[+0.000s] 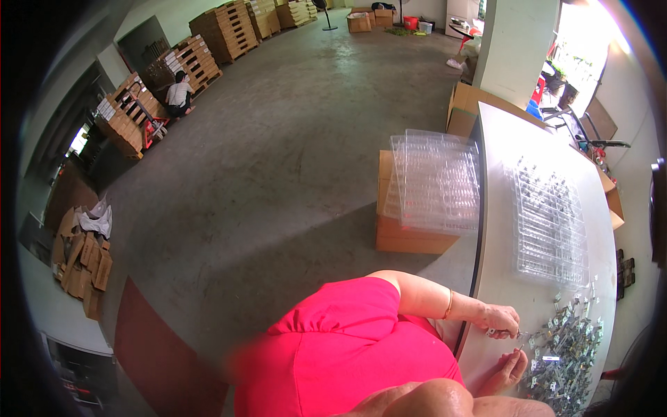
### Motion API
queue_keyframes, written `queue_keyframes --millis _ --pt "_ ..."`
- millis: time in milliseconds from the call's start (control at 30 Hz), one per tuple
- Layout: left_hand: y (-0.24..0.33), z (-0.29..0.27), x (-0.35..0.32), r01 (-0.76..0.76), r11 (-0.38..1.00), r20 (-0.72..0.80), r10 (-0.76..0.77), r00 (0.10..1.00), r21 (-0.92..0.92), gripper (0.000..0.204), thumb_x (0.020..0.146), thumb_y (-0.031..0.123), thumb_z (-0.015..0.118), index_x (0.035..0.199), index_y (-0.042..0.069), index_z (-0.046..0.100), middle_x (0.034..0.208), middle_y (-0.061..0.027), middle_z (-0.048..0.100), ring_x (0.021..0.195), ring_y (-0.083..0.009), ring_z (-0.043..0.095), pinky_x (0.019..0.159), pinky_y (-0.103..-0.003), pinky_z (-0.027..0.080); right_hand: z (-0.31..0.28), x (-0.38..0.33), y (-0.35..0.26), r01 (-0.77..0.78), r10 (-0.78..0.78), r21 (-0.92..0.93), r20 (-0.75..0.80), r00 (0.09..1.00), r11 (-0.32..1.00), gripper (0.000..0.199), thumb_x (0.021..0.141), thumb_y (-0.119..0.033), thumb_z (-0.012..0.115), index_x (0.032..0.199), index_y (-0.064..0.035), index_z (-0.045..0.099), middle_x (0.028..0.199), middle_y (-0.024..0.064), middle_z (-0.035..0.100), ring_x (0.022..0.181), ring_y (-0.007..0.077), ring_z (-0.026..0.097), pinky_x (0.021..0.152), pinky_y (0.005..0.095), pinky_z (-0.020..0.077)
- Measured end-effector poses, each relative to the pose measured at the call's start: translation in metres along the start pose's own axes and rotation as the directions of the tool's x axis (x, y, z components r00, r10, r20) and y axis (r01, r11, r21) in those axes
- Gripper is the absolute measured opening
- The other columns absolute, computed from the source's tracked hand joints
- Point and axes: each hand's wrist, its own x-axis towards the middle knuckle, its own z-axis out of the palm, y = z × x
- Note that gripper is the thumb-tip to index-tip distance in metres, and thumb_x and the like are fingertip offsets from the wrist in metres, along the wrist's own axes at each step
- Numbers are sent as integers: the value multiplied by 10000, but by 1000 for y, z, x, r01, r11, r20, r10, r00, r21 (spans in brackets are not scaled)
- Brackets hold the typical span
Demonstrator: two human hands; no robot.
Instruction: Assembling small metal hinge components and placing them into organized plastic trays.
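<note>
Both hands work at the counter edge: your left hand pinches a small metal part, your right hand half-curled beside the parts pile. Next, seat it in the clear tray.

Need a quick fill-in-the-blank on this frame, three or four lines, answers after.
1. Both hands, the left hand and the right hand, work at a pile of small ____ parts on the white table.
2. Beyond the pile a clear plastic ____ lies on the table.
3. A stack of empty clear trays rests on a ____ box on the floor.
4. The person wears a ____ top.

Answers: metal; tray; cardboard; pink
</note>
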Motion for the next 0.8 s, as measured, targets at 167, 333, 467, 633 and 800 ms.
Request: queue_keyframes --millis 167,333,467,633,800 --pt "0 -3 -3 -15 1000 66 16 998 -16 93 841 102 639 855 11 650 601 -43 582 452 -129 507 396 -298 373 -9 5 11 6 -7 28 18 1000 1000 146 1039 -218 593 1115 -99 630 905 -67 576 742 11 475 674 164 393" --pt "1 -6 -6 1 1000 99 2 995 -22 97 838 107 643 859 13 651 610 -44 589 440 -120 503 366 -273 353 -5 4 7 1 -2 30 55 998 1000 144 1041 -221 589 1104 -99 629 863 -68 542 731 16 474 668 167 393" --pt "2 -7 -5 21 999 114 -16 993 -38 96 833 104 646 862 13 653 609 -45 587 438 -121 502 354 -273 342 -5 1 0 34 -31 -29 95 995 999 147 1040 -223 591 1099 -94 628 849 -64 535 725 20 475 664 171 394" --pt "2 -8 -5 11 999 120 -6 993 -36 102 825 103 657 870 12 656 607 -47 589 441 -123 513 353 -270 354 -3 2 6 12 -12 19 35 999 1000 150 1040 -214 591 1101 -82 625 838 -58 533 711 23 471 658 175 394" --pt "4 -8 -6 23 999 124 -19 992 -31 106 827 107 655 869 10 655 610 -48 591 439 -121 512 355 -266 357 -4 2 7 13 -14 20 44 999 1000 148 1039 -212 592 1101 -82 625 835 -56 534 711 23 471 650 174 394"
